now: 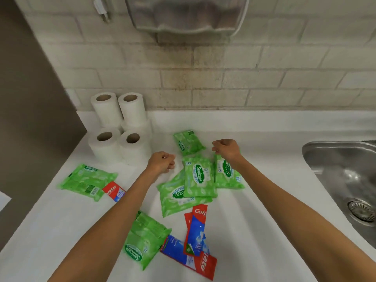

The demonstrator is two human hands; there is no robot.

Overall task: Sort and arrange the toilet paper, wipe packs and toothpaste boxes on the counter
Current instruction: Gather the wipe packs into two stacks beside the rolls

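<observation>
Both the left hand (161, 161) and the right hand (226, 148) hover loosely curled and empty, the upright green plastic wipe pack (199, 177) lying between them, long axis running away from the person, slightly nearer the left.

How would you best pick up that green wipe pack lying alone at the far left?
Probably pinch the green wipe pack across its short width, from above. It lies flat and clear on its left side; a toothpaste box touches its right end.

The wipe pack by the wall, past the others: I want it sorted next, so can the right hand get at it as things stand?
Probably yes. The right hand hovers just beside that wipe pack, nothing lies on the pack, and the counter between them is bare.
</observation>
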